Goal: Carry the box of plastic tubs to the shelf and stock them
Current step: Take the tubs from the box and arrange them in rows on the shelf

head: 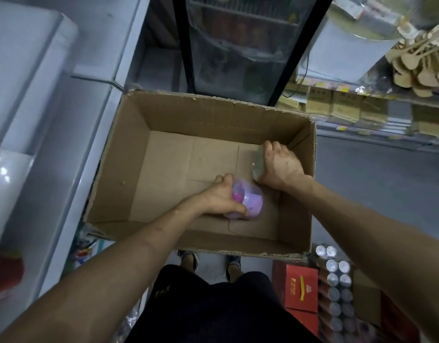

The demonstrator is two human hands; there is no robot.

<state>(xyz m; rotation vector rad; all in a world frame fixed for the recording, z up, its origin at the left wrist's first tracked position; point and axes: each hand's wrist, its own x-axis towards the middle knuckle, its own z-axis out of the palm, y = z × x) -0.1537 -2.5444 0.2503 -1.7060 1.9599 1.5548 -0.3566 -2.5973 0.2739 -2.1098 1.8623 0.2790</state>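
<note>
Here, from the head camera, a brown corrugated cardboard box (213, 115) with ragged, torn rims stands open, its flat creased bottom holding two plastic tubs toward the right wall. The left hand (221, 196) wraps its fingers (223, 179) round a smooth, round lilac tub (248, 201) tipped sideways inside the box. The right hand (280, 167) curls its fingers (270, 146) over a translucent greenish tub (258, 164) near it, close to the box's right wall. Pale wooden spoons (416, 65) hang at upper right. Silver-topped cans (337, 288) and red cartons (301, 290) stand at lower right.
</note>
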